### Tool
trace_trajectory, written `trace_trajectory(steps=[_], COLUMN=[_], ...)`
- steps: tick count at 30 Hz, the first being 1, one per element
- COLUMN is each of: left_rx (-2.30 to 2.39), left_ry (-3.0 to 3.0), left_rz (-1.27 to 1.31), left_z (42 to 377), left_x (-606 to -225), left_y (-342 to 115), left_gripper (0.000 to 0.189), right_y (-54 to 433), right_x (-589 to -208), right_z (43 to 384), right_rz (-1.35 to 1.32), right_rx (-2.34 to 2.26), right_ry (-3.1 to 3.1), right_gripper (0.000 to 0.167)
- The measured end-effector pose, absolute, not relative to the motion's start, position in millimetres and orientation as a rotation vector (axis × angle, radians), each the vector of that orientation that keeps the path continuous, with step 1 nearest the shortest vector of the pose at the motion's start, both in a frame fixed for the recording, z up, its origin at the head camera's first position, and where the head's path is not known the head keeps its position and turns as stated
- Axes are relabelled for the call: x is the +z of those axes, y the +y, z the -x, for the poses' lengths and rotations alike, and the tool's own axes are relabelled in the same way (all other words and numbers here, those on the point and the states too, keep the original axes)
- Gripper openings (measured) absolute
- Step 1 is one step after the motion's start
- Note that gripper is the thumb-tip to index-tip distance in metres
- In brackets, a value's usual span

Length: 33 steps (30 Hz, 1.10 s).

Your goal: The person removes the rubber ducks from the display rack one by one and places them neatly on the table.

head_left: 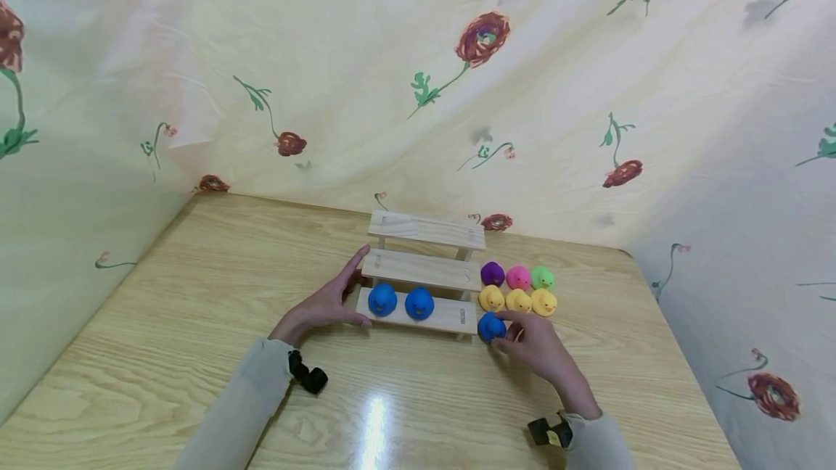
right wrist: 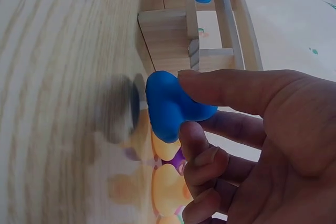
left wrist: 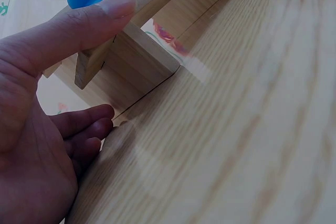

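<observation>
My right hand [head_left: 534,345] pinches a blue rubber duck [head_left: 491,327] beside the right end of the lowest step of a three-step wooden rack [head_left: 421,269]. In the right wrist view, thumb and fingers hold the blue duck [right wrist: 167,106] from two sides; whether its base touches the table I cannot tell. My left hand [head_left: 326,303] spans the rack's left end with thumb and forefinger spread. Its thumb lies along the front edge of the low step in the left wrist view. Two blue ducks [head_left: 382,299] [head_left: 419,303] sit on that step.
Right of the rack stand three yellow ducks [head_left: 519,301] in a row. Behind them are a purple duck [head_left: 493,274], a pink duck [head_left: 519,278] and a green duck [head_left: 542,278]. A flowered cloth [head_left: 366,56] hangs around the wooden table [head_left: 261,252].
</observation>
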State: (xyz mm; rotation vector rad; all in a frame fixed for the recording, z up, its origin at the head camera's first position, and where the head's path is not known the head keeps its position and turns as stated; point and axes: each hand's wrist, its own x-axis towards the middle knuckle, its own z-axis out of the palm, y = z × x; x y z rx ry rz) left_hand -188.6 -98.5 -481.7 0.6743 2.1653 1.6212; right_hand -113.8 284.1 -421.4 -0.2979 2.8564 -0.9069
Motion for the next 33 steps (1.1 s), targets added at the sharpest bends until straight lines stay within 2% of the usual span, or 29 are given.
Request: trace_trajectory(steps=[20,33], left_rx=[1.618,1.626], left_ry=[2.172,2.163], left_rz=[-0.667,-0.685], left_z=[188.1,189.5], left_x=[-481.7,-483.3], left_y=[-100.3,-99.7], left_gripper=[0.127,0.127], right_y=[284.1,284.6], right_x=[-427.8,-418.1], right_z=[118.1,114.6], right_rz=[0.21,0.187], right_rx=[-0.866,-0.874], right_ry=[2.838,2.852], right_gripper=[0.044,0.043])
